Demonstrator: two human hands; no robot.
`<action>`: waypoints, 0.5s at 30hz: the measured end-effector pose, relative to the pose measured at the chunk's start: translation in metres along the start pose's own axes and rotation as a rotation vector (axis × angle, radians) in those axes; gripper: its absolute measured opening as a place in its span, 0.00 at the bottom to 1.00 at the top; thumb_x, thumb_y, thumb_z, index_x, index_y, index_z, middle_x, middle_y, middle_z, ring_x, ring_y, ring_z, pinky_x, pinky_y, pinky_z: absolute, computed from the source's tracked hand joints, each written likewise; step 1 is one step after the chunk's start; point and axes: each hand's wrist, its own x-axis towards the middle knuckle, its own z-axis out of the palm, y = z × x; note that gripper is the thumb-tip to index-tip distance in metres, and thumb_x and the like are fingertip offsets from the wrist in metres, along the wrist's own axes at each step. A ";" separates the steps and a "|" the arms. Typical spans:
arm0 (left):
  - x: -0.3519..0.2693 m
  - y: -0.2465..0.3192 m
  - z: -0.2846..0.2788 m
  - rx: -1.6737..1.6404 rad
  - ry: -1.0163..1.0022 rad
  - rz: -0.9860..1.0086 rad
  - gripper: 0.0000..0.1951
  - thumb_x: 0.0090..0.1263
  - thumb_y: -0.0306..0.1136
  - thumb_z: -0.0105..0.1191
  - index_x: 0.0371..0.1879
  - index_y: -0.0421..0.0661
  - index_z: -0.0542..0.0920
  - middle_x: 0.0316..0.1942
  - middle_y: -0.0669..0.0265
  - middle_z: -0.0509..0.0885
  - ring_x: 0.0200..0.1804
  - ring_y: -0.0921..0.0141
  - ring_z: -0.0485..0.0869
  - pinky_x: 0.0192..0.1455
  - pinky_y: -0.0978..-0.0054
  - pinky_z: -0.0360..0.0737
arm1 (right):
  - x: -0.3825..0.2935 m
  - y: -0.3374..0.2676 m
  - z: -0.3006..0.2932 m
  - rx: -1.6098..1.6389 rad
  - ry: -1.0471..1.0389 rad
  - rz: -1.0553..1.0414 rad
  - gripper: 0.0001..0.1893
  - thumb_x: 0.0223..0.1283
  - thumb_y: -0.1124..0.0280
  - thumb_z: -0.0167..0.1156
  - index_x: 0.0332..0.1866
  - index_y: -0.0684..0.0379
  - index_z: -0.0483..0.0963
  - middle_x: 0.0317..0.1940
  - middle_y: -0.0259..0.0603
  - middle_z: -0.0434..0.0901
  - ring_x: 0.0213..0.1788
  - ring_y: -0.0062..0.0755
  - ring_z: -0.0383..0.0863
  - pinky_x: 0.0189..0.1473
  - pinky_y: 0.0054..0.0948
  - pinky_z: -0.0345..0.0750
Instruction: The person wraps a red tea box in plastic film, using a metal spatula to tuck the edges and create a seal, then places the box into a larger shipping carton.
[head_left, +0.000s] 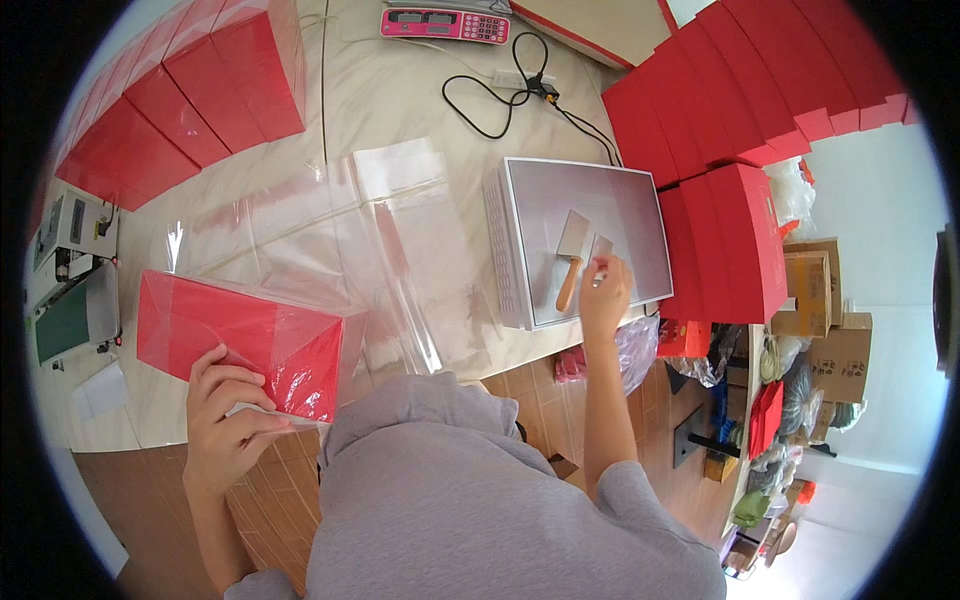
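My left hand holds a red box wrapped in loose clear plastic film, near the table's front edge at the left. Its fingers lie on the box's near side, with film bunched around them. My right hand is over a grey-topped flat appliance with a white rim, its fingers closed on a small metal-bladed tool whose handle they mostly hide. Just left of that hand, a scraper with a wooden handle lies on the grey surface. Sheets of clear plastic film are spread between my hands.
Wrapped red boxes stand at the back left, and stacked red boxes rise at the right. A pink scale, a power strip and black cables lie behind. A white machine is at the far left.
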 end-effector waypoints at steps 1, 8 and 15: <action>0.002 0.000 0.000 -0.002 -0.012 0.006 0.08 0.45 0.35 0.72 0.21 0.54 0.85 0.29 0.74 0.80 0.44 0.66 0.80 0.64 0.50 0.70 | -0.006 0.027 0.000 -0.099 -0.009 0.036 0.04 0.60 0.73 0.60 0.33 0.61 0.75 0.30 0.42 0.78 0.37 0.45 0.77 0.41 0.41 0.74; 0.000 -0.001 -0.004 -0.014 -0.043 0.000 0.09 0.44 0.34 0.72 0.22 0.51 0.84 0.29 0.72 0.78 0.44 0.64 0.80 0.66 0.49 0.68 | -0.031 0.027 0.025 -0.348 -0.272 0.328 0.15 0.64 0.57 0.59 0.35 0.60 0.77 0.29 0.48 0.82 0.36 0.52 0.81 0.41 0.47 0.76; 0.007 0.005 -0.009 -0.035 -0.017 0.011 0.08 0.48 0.35 0.72 0.25 0.54 0.85 0.31 0.74 0.79 0.44 0.70 0.81 0.65 0.54 0.72 | -0.035 0.027 0.041 -0.128 -0.300 0.300 0.18 0.70 0.56 0.52 0.42 0.64 0.75 0.31 0.55 0.84 0.37 0.55 0.84 0.42 0.47 0.78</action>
